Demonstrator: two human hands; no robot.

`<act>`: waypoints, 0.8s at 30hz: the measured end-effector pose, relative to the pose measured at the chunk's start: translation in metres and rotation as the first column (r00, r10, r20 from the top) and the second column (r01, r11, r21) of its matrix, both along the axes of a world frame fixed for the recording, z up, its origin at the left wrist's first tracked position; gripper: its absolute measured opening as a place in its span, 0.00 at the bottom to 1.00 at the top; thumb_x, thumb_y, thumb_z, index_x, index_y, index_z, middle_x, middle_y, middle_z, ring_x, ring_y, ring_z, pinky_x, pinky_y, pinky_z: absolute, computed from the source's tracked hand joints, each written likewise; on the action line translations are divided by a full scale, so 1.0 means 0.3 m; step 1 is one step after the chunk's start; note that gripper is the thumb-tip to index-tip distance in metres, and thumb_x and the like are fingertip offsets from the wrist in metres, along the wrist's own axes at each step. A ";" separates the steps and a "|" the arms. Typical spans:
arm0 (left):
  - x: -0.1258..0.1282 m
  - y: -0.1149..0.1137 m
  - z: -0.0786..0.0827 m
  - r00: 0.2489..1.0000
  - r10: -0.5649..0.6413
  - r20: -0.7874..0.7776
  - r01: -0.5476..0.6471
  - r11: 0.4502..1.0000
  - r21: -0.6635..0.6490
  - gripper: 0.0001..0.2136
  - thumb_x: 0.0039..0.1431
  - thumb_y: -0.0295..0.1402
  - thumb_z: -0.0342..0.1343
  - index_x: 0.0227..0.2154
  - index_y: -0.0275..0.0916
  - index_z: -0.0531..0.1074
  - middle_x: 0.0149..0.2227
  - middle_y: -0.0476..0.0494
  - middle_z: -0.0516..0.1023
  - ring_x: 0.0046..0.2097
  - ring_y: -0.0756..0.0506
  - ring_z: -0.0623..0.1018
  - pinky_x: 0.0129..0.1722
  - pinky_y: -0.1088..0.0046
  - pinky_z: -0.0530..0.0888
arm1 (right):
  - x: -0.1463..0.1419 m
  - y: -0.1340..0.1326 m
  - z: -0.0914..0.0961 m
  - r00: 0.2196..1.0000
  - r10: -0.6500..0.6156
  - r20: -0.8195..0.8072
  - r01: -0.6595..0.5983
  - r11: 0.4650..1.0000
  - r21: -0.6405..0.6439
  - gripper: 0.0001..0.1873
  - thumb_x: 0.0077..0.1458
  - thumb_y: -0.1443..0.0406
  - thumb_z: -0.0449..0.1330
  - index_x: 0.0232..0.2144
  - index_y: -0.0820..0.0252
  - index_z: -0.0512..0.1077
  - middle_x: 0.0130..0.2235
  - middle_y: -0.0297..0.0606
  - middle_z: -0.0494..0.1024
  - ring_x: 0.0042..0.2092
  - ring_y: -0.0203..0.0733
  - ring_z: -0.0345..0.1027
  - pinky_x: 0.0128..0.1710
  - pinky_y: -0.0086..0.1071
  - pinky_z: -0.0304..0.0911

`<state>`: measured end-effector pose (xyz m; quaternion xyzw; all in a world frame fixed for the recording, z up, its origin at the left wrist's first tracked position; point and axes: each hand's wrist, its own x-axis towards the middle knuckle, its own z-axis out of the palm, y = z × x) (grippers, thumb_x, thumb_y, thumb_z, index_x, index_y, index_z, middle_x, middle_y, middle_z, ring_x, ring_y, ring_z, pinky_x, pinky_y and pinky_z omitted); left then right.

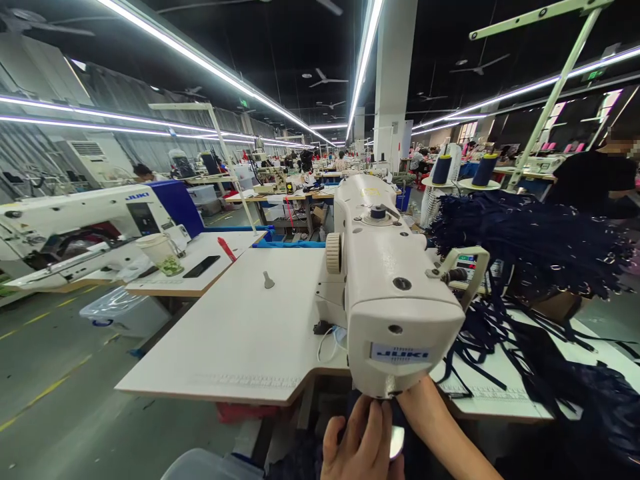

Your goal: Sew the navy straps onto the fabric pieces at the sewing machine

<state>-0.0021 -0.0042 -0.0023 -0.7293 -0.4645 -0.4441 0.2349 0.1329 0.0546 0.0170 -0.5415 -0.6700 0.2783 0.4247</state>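
Observation:
Under the front of a white JUKI sewing machine [393,300], my left hand [357,440] has its fingers bent and close together on dark navy fabric [305,457]. The machine head covers its fingertips. My right hand [415,397] reaches in from the right beneath the head; only the wrist and forearm show, and its fingers are hidden. Between the two hands is a small shiny whitish piece [397,442] that I cannot make out. The needle area is out of sight behind the head.
Navy straps with metal rings [530,240] are heaped at right, some hanging over the white table [500,393]. A metal key-like piece [269,280] lies on the left tabletop. Beyond are a phone [202,267], a cup [161,255] and another JUKI machine [100,213]. A person [595,177] is at far right.

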 end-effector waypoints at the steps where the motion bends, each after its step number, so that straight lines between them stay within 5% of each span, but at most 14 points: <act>1: 0.000 0.000 0.002 1.000 0.008 -0.006 -0.008 1.000 0.007 0.18 0.69 0.39 0.38 0.42 0.43 0.75 0.37 0.52 0.82 0.39 0.50 0.80 0.43 0.63 0.60 | -0.001 0.000 0.001 1.000 -0.003 0.008 0.003 1.000 -0.007 0.18 0.53 0.65 0.51 0.43 0.57 0.77 0.40 0.45 0.82 0.46 0.54 0.75 0.45 0.46 0.69; 8: -0.018 -0.005 0.007 0.997 0.060 -0.044 -0.060 0.998 0.012 0.21 0.69 0.44 0.37 0.41 0.43 0.75 0.37 0.54 0.82 0.40 0.50 0.80 0.41 0.63 0.61 | -0.007 -0.010 -0.010 0.997 -0.065 0.031 0.066 0.997 -0.031 0.16 0.49 0.61 0.51 0.29 0.58 0.78 0.34 0.50 0.83 0.43 0.60 0.76 0.41 0.48 0.69; 15: -0.036 -0.005 0.004 0.993 0.071 -0.095 -0.070 0.997 0.014 0.20 0.68 0.43 0.39 0.41 0.42 0.75 0.37 0.53 0.82 0.41 0.48 0.79 0.42 0.63 0.61 | -0.012 -0.014 -0.029 0.991 -0.101 -0.093 0.096 0.994 -0.056 0.14 0.48 0.59 0.52 0.26 0.56 0.76 0.28 0.44 0.81 0.42 0.57 0.75 0.43 0.45 0.68; 24: -0.022 0.019 0.002 0.992 0.038 -0.116 -0.020 0.988 0.155 0.19 0.69 0.40 0.38 0.38 0.42 0.76 0.34 0.55 0.82 0.37 0.49 0.79 0.40 0.64 0.63 | -0.005 -0.035 -0.111 0.920 -0.197 -0.340 0.183 0.980 -0.072 0.18 0.57 0.53 0.54 0.44 0.57 0.70 0.43 0.43 0.76 0.46 0.50 0.70 0.45 0.38 0.67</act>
